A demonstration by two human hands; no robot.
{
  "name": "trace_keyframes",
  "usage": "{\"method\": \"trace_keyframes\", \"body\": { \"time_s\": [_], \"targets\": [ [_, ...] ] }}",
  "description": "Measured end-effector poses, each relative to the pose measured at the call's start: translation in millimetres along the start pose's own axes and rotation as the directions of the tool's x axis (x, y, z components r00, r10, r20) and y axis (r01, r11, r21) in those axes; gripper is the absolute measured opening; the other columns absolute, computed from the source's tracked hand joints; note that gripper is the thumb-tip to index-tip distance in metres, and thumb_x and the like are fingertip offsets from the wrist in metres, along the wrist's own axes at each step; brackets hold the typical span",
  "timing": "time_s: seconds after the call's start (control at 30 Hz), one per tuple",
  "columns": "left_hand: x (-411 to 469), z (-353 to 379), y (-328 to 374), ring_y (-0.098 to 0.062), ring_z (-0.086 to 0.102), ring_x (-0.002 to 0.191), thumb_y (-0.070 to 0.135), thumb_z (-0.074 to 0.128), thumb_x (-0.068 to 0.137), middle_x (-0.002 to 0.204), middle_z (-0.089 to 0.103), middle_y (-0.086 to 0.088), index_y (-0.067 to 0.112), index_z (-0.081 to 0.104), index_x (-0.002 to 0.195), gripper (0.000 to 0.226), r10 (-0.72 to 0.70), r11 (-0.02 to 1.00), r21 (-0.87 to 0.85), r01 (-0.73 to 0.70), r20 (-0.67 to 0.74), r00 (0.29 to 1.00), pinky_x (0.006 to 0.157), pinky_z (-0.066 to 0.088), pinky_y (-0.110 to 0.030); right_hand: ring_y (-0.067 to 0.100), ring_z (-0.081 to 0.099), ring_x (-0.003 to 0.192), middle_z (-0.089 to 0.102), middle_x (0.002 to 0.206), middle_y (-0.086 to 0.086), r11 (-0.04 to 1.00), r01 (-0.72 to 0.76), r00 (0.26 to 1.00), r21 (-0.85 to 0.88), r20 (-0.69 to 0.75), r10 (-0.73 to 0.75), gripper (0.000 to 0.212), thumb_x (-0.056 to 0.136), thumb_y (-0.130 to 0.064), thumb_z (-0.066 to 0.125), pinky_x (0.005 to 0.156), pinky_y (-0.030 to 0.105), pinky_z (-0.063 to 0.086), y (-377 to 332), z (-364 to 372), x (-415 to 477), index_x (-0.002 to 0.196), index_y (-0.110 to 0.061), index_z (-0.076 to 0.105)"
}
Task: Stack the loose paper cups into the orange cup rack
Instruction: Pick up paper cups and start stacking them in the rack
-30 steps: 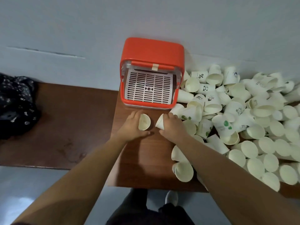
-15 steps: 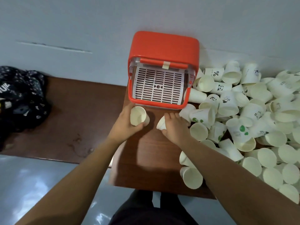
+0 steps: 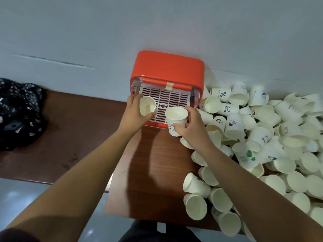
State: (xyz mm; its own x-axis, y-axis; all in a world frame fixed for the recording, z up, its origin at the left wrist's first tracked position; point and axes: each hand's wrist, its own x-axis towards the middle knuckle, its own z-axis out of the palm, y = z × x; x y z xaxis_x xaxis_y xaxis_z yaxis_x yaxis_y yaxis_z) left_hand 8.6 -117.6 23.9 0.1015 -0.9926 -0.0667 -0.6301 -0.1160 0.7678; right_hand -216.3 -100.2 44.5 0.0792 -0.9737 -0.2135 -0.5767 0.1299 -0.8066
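1. My left hand (image 3: 134,114) is wrapped round a plain cup (image 3: 147,105). My right hand (image 3: 194,126) is wrapped round a cup with letters (image 3: 175,119). The hands are close but not touching. If I squeeze too hard, the thin paper could bend, and a bent cup will not slide into another.
2. The two cups are just beside each other. If I push one into the other crooked, the rims could catch and a cup could pop out of my fingers.
3. Right past my fingers is the orange rack (image 3: 167,67), with its white grid (image 3: 166,100) showing between and behind the cups. I see no cups in it, so I think the job has hardly begun. A cup dropped there on its side could roll out the open front.
4. The rack looks light. A bump from my knuckles could turn it or tip it.
5. Beside and behind my right hand is the big pile of cups (image 3: 262,137). My right arm passes over some of them. If I swing that arm, I could squash cups or knock them off the near edge of the table (image 3: 153,172).
6. Far off past my left hand is a dark bag (image 3: 19,112). It is well apart and should be no trouble.
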Motion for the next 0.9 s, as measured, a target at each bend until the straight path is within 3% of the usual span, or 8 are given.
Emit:
{"method": "trace_keyframes", "body": {
  "time_s": [0.07, 0.27, 0.4, 0.47, 0.53, 0.63, 0.77, 0.9],
  "targets": [
    [12.3, 8.6, -5.4, -0.018, 0.047, 0.116, 0.042, 0.081, 0.078, 0.134, 0.041, -0.006, 0.017, 0.039, 0.141, 0.080, -0.021, 0.999, 0.045, 0.020, 0.023, 1.000, 0.095, 0.042, -0.029, 0.013, 0.050, 0.119, 0.048, 0.131, -0.008, 1.000, -0.008, 1.000, 0.021, -0.015, 0.008, 0.073, 0.076, -0.034, 0.077, 0.101, 0.041, 0.047, -0.7, -2.3, 3.6, 0.139, -0.023, 0.041],
    [27.3, 24.2, -34.3, -0.032, 0.042, 0.134, 0.027, 0.085, 0.073, 0.145, 0.036, -0.011, 0.009, 0.047, 0.135, 0.075, -0.085, 0.982, 0.180, 0.057, 0.151, 0.985, 0.108, 0.042, -0.046, 0.009, 0.052, 0.115, 0.051, 0.126, -0.010, 0.996, -0.043, 0.999, 0.082, -0.016, 0.045, 0.069, 0.073, -0.036, 0.077, 0.098, 0.038, 0.050, 5.1, 5.5, 13.2, 0.132, -0.027, 0.044],
    [28.6, 23.1, -40.5, -0.030, 0.042, 0.135, 0.033, 0.084, 0.075, 0.151, 0.034, -0.008, 0.009, 0.040, 0.144, 0.086, -0.075, 0.984, 0.174, 0.039, 0.201, 0.977, 0.109, 0.041, -0.045, 0.009, 0.051, 0.115, 0.049, 0.126, -0.009, 0.996, -0.049, 0.998, 0.080, -0.023, 0.051, 0.069, 0.069, -0.044, 0.073, 0.098, 0.038, 0.050, 6.0, 13.9, 18.7, 0.130, -0.029, 0.043],
    [25.8, 17.8, -40.7, -0.030, 0.037, 0.140, 0.039, 0.082, 0.077, 0.153, 0.032, -0.009, 0.009, 0.033, 0.150, 0.094, -0.073, 0.985, 0.171, 0.033, 0.234, 0.970, 0.111, 0.037, -0.045, 0.009, 0.052, 0.114, 0.049, 0.126, -0.008, 0.995, -0.039, 0.999, 0.093, -0.020, 0.041, 0.065, 0.072, -0.039, 0.075, 0.097, 0.037, 0.050, 1.4, 18.2, 21.2, 0.128, -0.030, 0.043],
    [21.9, 7.4, -42.1, -0.027, 0.035, 0.141, 0.038, 0.077, 0.082, 0.154, 0.033, -0.008, 0.010, 0.033, 0.151, 0.087, -0.065, 0.988, 0.148, 0.033, 0.211, 0.975, 0.112, 0.035, -0.042, 0.007, 0.051, 0.114, 0.050, 0.125, -0.010, 0.993, -0.012, 1.000, 0.114, -0.019, 0.014, 0.062, 0.075, -0.031, 0.077, 0.097, 0.035, 0.050, -5.9, 23.4, 24.8, 0.127, -0.030, 0.043],
    [15.4, -11.6, -43.1, -0.017, 0.048, 0.130, 0.035, 0.067, 0.090, 0.142, 0.047, -0.002, 0.016, 0.047, 0.143, 0.060, -0.013, 1.000, 0.011, 0.012, 0.127, 0.992, 0.110, 0.041, -0.038, 0.004, 0.051, 0.115, 0.050, 0.125, -0.013, 0.989, 0.032, 0.999, 0.147, -0.010, -0.030, 0.064, 0.077, -0.024, 0.079, 0.098, 0.033, 0.051, -21.5, 33.5, 29.5, 0.130, -0.028, 0.044],
    [11.3, -30.7, -33.0, -0.007, 0.056, 0.125, 0.040, 0.065, 0.093, 0.135, 0.058, 0.010, 0.025, 0.055, 0.138, 0.048, -0.002, 0.917, -0.394, 0.064, 0.155, 0.988, 0.104, 0.048, -0.031, 0.006, 0.050, 0.118, 0.053, 0.127, -0.010, 0.977, 0.113, 0.993, 0.183, 0.000, -0.115, 0.062, 0.078, -0.020, 0.079, 0.100, 0.030, 0.046, -37.2, 52.2, 38.4, 0.131, -0.025, 0.046],
    [17.0, -34.0, -31.8, -0.009, 0.054, 0.128, 0.031, 0.070, 0.092, 0.139, 0.058, 0.010, 0.025, 0.052, 0.142, 0.053, 0.081, 0.908, -0.419, 0.021, 0.225, 0.971, 0.102, 0.050, -0.029, 0.009, 0.052, 0.117, 0.054, 0.127, -0.006, 0.979, 0.149, 0.988, 0.141, 0.028, -0.154, 0.063, 0.079, -0.020, 0.080, 0.095, 0.023, 0.046, -38.3, 72.2, 49.8, 0.132, -0.022, 0.047]
  ]
}}
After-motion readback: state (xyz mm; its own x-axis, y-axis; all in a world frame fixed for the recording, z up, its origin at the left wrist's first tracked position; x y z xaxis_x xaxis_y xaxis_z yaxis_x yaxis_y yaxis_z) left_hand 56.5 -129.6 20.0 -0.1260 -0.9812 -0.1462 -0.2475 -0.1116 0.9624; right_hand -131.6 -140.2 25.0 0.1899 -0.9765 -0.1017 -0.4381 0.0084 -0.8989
